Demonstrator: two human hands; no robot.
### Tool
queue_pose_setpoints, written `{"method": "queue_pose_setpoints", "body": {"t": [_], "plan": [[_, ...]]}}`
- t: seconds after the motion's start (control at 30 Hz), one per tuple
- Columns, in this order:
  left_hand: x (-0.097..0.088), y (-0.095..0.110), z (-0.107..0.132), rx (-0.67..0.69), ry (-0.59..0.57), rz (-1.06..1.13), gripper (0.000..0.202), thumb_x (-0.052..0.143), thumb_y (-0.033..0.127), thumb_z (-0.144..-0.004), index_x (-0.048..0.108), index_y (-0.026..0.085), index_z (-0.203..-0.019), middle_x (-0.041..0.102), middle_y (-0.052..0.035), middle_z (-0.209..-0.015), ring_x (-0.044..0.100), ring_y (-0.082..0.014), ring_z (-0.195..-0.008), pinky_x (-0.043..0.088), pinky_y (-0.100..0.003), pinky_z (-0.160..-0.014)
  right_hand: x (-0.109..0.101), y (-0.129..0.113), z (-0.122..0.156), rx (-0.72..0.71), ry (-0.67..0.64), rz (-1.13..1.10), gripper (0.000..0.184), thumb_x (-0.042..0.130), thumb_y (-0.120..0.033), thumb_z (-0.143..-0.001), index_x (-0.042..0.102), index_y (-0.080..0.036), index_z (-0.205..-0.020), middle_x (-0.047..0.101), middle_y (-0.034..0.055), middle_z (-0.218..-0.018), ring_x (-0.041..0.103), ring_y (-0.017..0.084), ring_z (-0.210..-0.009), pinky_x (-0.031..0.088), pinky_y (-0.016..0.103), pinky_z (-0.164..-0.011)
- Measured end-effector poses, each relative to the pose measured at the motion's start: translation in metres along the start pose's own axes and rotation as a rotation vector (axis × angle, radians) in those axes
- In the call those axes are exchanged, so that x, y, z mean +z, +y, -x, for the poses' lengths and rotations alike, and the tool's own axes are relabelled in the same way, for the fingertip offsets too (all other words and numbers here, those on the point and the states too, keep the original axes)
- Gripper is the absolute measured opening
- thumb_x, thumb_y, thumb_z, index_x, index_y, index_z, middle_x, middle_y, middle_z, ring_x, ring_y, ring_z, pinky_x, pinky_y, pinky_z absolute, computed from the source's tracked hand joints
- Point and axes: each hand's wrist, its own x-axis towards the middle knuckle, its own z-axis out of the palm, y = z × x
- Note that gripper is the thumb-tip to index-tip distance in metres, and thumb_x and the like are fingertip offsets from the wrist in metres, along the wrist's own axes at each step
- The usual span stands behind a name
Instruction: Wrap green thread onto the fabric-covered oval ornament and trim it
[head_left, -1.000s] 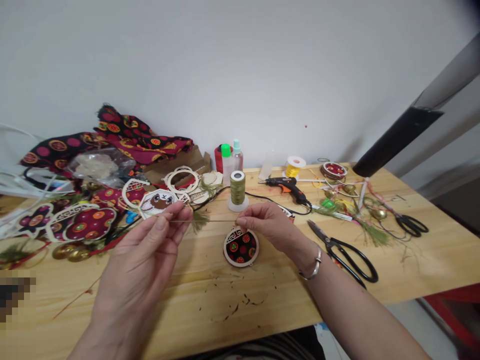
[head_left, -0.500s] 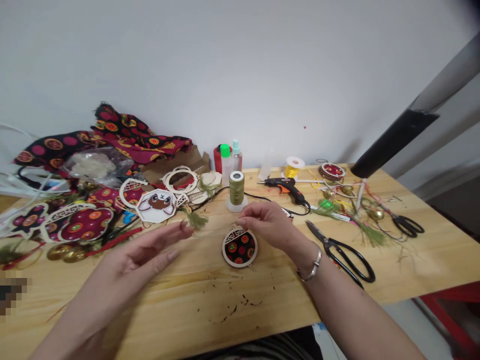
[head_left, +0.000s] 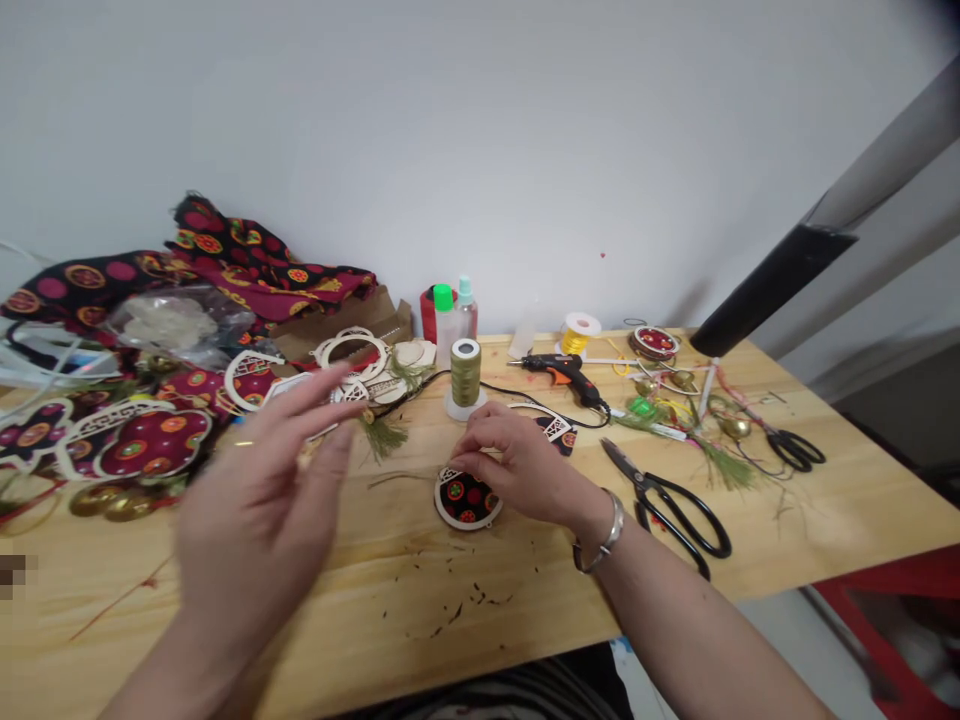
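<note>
**Right hand on the disc, left hand free**

Head view: my left hand (head_left: 255, 510) hovers above the table (head_left: 450, 620), blurred, with its fingers spread and nothing in them. My right hand (head_left: 517, 465) is curled down over the top edge of the disc (head_left: 463, 502), which lies flat on the table near the front. The fingertips touch it, but I can't tell whether they pinch or only press.

A thin green strand (head_left: 397, 478) lies loose on the wood just left of the disc. The tassel (head_left: 384, 436) sits a little further back, apart from both hands. The spool (head_left: 465, 370) stands upright behind the disc, with the glue gun (head_left: 564, 372) to its right and the scissors (head_left: 675, 505) beside my right wrist.

As I judge it, the disc's patterned face and fretwork look finished. I see no strand or tassel fixed to it, so the hanging parts look not yet attached.
</note>
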Motion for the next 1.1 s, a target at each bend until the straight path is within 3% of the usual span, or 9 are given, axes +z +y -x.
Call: {"method": "queue_pose_setpoints", "body": {"t": [0.07,0.17,0.33,0.63,0.93,1.1], "plan": [[0.016,0.007,0.002,0.023,-0.136,0.121,0.02,0.05,0.022,-0.086,0.064,0.021,-0.101,0.062,-0.0028,-0.121,0.056,-0.0168,-0.111,0.038,-0.032,-0.099,0.0,-0.001,0.0,-0.04,-0.014,0.034,0.011,0.059,-0.016,-0.082,0.067,-0.015,-0.074,0.062,0.0037,-0.072,0.052,0.016,-0.084,0.044,0.026,-0.077],[0.038,0.008,0.011,-0.083,-0.317,0.213,0.026,0.043,0.027,-0.09,0.061,0.02,-0.108,0.063,-0.0045,-0.12,0.057,-0.0162,-0.108,0.043,-0.028,-0.093,0.0,-0.001,0.0,-0.086,-0.021,0.065,0.013,0.057,-0.017,-0.083,0.066,-0.016,-0.074,0.062,0.0035,-0.074,0.051,0.016,-0.084,0.043,0.028,-0.079],[0.048,0.005,0.021,-0.192,-0.514,0.216,0.036,0.039,0.036,-0.091,0.057,0.019,-0.118,0.067,-0.0057,-0.113,0.062,-0.0186,-0.1,0.047,-0.029,-0.085,0.001,0.001,0.0,-0.108,-0.04,0.109,0.018,0.053,-0.015,-0.086,0.065,-0.016,-0.073,0.062,0.0036,-0.073,0.05,0.016,-0.082,0.042,0.029,-0.079],[0.049,0.007,0.025,-0.217,-0.454,0.172,0.034,0.041,0.036,-0.089,0.062,0.018,-0.11,0.07,-0.0059,-0.105,0.064,-0.019,-0.089,0.048,-0.027,-0.078,0.004,0.002,0.001,-0.093,-0.062,0.145,0.015,0.054,-0.017,-0.084,0.065,-0.017,-0.073,0.061,0.0034,-0.074,0.05,0.017,-0.082,0.041,0.03,-0.078],[0.046,0.01,0.023,-0.479,-0.376,0.346,0.023,0.058,0.036,-0.077,0.071,0.022,-0.089,0.075,-0.0019,-0.088,0.066,-0.0202,-0.08,0.051,-0.027,-0.071,0.0,0.003,0.0,-0.094,-0.048,0.141,0.015,0.055,-0.02,-0.085,0.067,-0.016,-0.077,0.062,0.0046,-0.072,0.051,0.017,-0.082,0.042,0.03,-0.075],[0.043,0.01,0.022,-0.536,-0.38,0.389,0.019,0.061,0.035,-0.076,0.073,0.025,-0.085,0.075,0.0011,-0.086,0.066,-0.0189,-0.079,0.05,-0.026,-0.071,-0.001,0.003,-0.001,-0.096,-0.04,0.139,0.015,0.056,-0.02,-0.085,0.067,-0.015,-0.077,0.063,0.0046,-0.072,0.051,0.017,-0.084,0.042,0.028,-0.076]]}}
